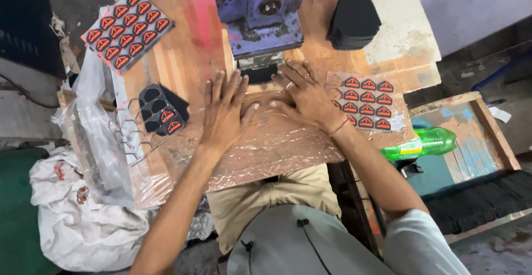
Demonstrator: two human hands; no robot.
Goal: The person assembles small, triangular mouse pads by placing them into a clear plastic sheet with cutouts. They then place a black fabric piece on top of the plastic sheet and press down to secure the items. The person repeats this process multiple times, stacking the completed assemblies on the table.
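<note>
My left hand (224, 111) lies flat, fingers spread, on a clear plastic sheet (277, 147) that covers the wooden table (183, 59). My right hand (305, 95) rests palm down beside it, fingers reaching toward a small black piece (259, 75) under the blue press machine (260, 9). Part of the sheet to the right carries rows of black and orange patches (367, 102). Neither hand grips anything.
Another sheet of orange patches (126, 28) lies at the back left, a partly emptied one (162, 111) sits left of my left hand. A stack of black pieces (353, 20) stands at the back right. A green bottle (424, 144) lies in a wooden tray (482, 122). White bags (72, 214) lie on the floor.
</note>
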